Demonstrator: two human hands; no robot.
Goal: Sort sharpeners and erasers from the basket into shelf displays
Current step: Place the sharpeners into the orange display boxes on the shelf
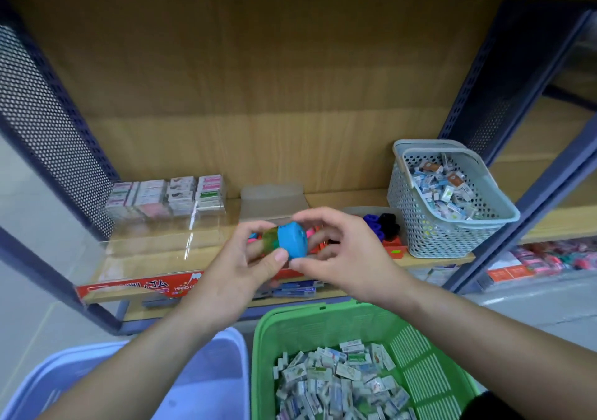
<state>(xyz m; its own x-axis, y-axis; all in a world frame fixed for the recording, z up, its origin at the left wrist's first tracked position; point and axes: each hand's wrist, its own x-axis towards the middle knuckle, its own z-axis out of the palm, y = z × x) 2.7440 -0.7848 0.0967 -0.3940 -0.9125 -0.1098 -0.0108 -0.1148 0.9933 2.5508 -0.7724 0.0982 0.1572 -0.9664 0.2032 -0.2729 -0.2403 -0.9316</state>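
My left hand (248,258) grips a round sharpener (286,240) with a blue cap and a clear green body, held in front of the shelf (155,258). My right hand (342,254) curls around the blue cap from the right, fingertips touching it. Behind the hands a red display box (392,246) holds blue and black sharpeners (381,225). Stacked eraser packs (168,195) stand at the back left of the shelf. A green basket (281,332) full of small erasers (336,384) sits below.
A grey perforated basket (429,235) of erasers stands on the shelf's right. An open cardboard box flap (271,199) rises behind the hands. A clear acrylic divider (155,242) fronts the shelf. A pale blue bin (206,374) sits left of the green basket.
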